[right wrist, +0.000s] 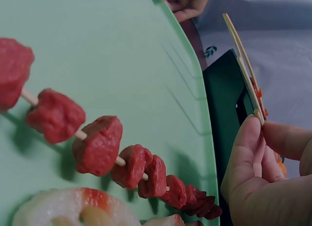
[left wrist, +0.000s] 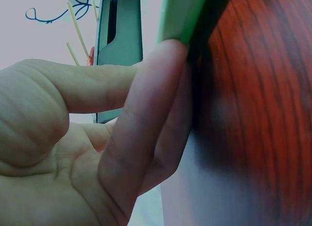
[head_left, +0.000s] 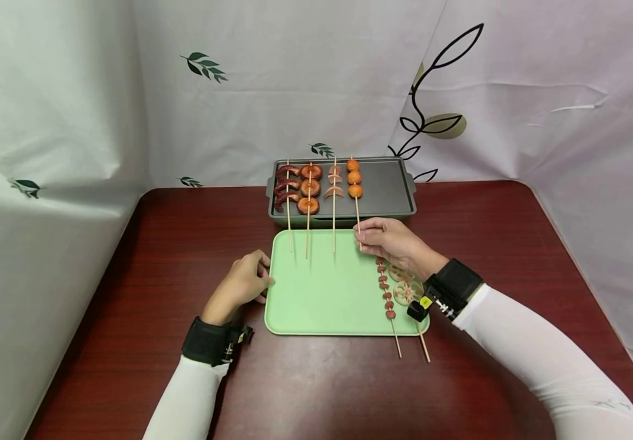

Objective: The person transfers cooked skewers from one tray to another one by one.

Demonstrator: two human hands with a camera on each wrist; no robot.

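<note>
My right hand (head_left: 399, 241) pinches the bare stick of a skewer of orange balls (head_left: 354, 178), whose balls lie on the dark grill pan (head_left: 388, 183). At the left edge of the light green tray (head_left: 324, 287), my left hand (head_left: 244, 278) grips the rim between thumb and fingers. A skewer of red meat chunks (head_left: 387, 296) and one with lotus root slices (head_left: 404, 292) lie on the tray's right side, the latter partly hidden by my right wrist. In the right wrist view the meat chunks (right wrist: 100, 145) appear close up.
Left of the orange balls, the pan bears skewers of dark red curled tentacles (head_left: 288, 185), brown-rimmed round slices (head_left: 310, 188) and pale pink crescents (head_left: 334, 191). Their sticks jut over the tray's far edge. A patterned white cloth (head_left: 272, 91) hangs behind the dark red wooden table (head_left: 316, 391).
</note>
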